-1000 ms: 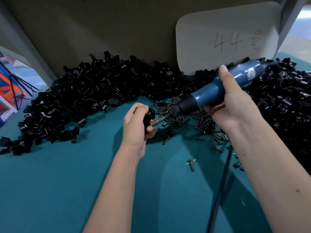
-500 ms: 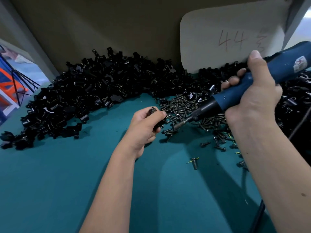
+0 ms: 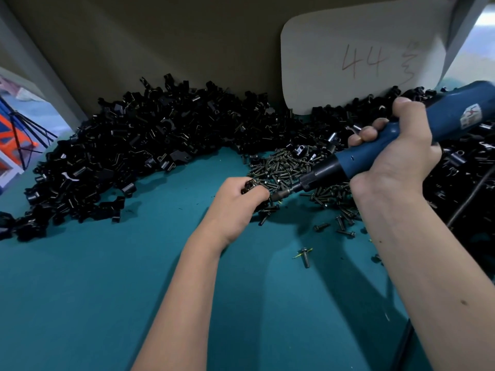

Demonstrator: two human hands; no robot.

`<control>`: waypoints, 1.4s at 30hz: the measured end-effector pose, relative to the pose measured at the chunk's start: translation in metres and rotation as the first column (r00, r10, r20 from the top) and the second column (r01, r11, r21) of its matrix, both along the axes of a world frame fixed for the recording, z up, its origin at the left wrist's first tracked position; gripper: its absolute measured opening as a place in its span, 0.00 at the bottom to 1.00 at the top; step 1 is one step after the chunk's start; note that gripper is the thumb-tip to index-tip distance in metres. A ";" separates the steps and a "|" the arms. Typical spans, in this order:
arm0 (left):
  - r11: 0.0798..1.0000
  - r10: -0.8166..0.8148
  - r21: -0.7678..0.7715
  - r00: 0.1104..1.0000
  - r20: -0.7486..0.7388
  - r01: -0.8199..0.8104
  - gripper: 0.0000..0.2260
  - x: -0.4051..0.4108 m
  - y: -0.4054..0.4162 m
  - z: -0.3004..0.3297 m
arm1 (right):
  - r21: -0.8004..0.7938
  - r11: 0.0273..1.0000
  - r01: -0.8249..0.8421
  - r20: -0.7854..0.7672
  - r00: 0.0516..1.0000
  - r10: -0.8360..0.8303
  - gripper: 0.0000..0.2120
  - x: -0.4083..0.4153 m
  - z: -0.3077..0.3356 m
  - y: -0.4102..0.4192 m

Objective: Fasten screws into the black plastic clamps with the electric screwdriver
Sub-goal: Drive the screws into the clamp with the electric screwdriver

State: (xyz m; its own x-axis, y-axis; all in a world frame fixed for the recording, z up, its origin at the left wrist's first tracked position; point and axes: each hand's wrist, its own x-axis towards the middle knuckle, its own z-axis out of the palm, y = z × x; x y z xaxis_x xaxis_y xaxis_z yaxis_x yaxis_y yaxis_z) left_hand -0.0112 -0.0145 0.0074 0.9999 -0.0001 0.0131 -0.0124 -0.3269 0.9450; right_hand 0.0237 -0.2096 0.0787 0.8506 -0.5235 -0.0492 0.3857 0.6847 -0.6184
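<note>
My left hand (image 3: pixel 237 200) grips a small black plastic clamp (image 3: pixel 248 185) at the near edge of a heap of dark screws (image 3: pixel 284 167) on the teal table (image 3: pixel 107 277). My right hand (image 3: pixel 396 159) grips the blue electric screwdriver (image 3: pixel 380 151), held slanting down to the left. Its bit tip (image 3: pixel 278 195) lies right beside my left fingers, among the screws. A large pile of black clamps (image 3: pixel 139 145) curves along the back wall. Most of the held clamp is hidden by my fingers.
A white card marked "44" (image 3: pixel 361 57) leans against the brown back wall. More black clamps (image 3: pixel 460 167) are heaped at the right. A few loose screws (image 3: pixel 305 257) lie in front of the heap. The screwdriver's black cable (image 3: pixel 468 199) runs down at the right.
My left hand has reached forward with the clamp to the screw heap. The screwdriver came off the clamp, swung up to the right, and its tip has now dropped back beside my left fingers.
</note>
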 end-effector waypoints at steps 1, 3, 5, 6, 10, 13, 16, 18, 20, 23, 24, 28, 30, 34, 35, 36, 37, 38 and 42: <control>1.000 -0.007 0.018 1.000 -0.006 0.007 0.15 0.000 -0.001 0.000 | 0.001 1.000 -0.003 -0.002 1.000 0.003 0.14 0.000 -0.001 0.000; 0.999 -0.019 0.026 1.000 -0.023 0.020 0.13 0.000 -0.002 0.001 | -0.005 1.000 -0.008 -0.005 1.000 0.007 0.13 0.002 -0.002 -0.001; 0.999 -0.026 0.047 0.999 -0.033 0.028 0.12 0.001 -0.003 0.002 | -0.018 1.000 -0.011 -0.010 1.000 0.011 0.12 0.002 -0.004 0.000; 0.998 -0.026 0.056 0.999 -0.037 0.028 0.12 0.001 -0.004 0.002 | -0.020 1.000 -0.012 -0.011 1.000 0.011 0.12 0.003 -0.004 -0.001; 0.999 -0.029 0.015 0.998 -0.051 0.030 0.13 0.002 -0.003 0.002 | -0.015 1.000 -0.012 0.000 1.000 0.012 0.10 0.003 -0.004 -0.001; 0.999 -0.030 0.013 0.998 -0.056 0.031 0.14 0.002 -0.003 0.001 | -0.023 1.000 -0.012 -0.004 1.000 0.012 0.09 0.002 -0.004 0.000; 1.000 -0.022 0.001 0.998 -0.054 0.023 0.13 0.002 -0.003 0.000 | -0.021 1.000 -0.019 0.000 1.000 0.019 0.09 0.002 -0.004 0.001; 1.000 -0.017 0.001 0.999 -0.049 0.017 0.12 0.002 -0.003 0.000 | -0.019 1.000 -0.017 -0.001 1.000 0.017 0.09 0.002 -0.004 0.001; 1.000 -0.018 0.000 0.999 -0.047 0.018 0.13 0.001 -0.003 0.000 | -0.020 1.000 -0.015 0.001 1.000 0.015 0.08 0.002 -0.004 0.001; 1.000 -0.018 0.000 0.999 -0.046 0.018 0.12 0.000 -0.004 0.000 | -0.020 1.000 -0.016 -0.004 1.000 0.016 0.09 0.002 -0.005 0.002; 1.000 -0.016 -0.001 0.999 -0.046 0.016 0.12 0.000 -0.004 0.000 | -0.020 1.000 -0.015 -0.007 1.000 0.015 0.09 0.002 -0.005 0.002; 1.000 -0.017 0.004 0.999 -0.037 0.017 0.12 0.000 -0.005 0.001 | -0.018 1.000 -0.013 -0.013 1.000 0.013 0.10 0.002 -0.005 0.002; 1.000 -0.013 0.006 0.999 -0.034 0.014 0.14 0.000 -0.004 0.001 | -0.018 1.000 -0.010 -0.015 1.000 0.010 0.10 0.002 -0.004 0.002; 1.000 -0.016 -0.002 0.999 -0.044 0.016 0.13 0.000 -0.004 0.001 | -0.023 1.000 -0.015 -0.014 1.000 0.015 0.09 0.001 -0.005 0.003; 1.000 -0.017 -0.005 0.999 -0.045 0.017 0.12 0.000 -0.004 0.001 | -0.023 1.000 -0.014 -0.014 1.000 0.014 0.09 0.001 -0.005 0.004; 1.000 -0.017 -0.006 0.999 -0.045 0.017 0.12 0.000 -0.004 0.001 | -0.021 1.000 -0.013 -0.015 1.000 0.012 0.09 0.001 -0.005 0.004; 1.000 -0.018 -0.007 0.999 -0.044 0.017 0.12 0.000 -0.004 0.001 | -0.018 1.000 -0.013 -0.014 1.000 0.013 0.10 0.001 -0.005 0.004; 1.000 -0.017 -0.007 0.999 -0.043 0.016 0.12 0.000 -0.004 0.000 | -0.017 1.000 -0.012 -0.013 1.000 0.012 0.10 0.002 -0.005 0.004; 1.000 -0.002 -0.018 0.999 -0.042 0.001 0.12 0.001 -0.005 -0.001 | -0.015 1.000 -0.021 -0.002 1.000 0.021 0.09 0.002 -0.005 0.005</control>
State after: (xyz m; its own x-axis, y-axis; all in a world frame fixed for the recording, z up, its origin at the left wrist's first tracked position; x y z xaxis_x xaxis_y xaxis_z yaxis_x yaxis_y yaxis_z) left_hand -0.0101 -0.0197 0.0066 0.9996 -0.0016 -0.0290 0.0271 -0.3098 0.9504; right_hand 0.0256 -0.2050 0.0737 0.8613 -0.5062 -0.0430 0.3701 0.6832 -0.6295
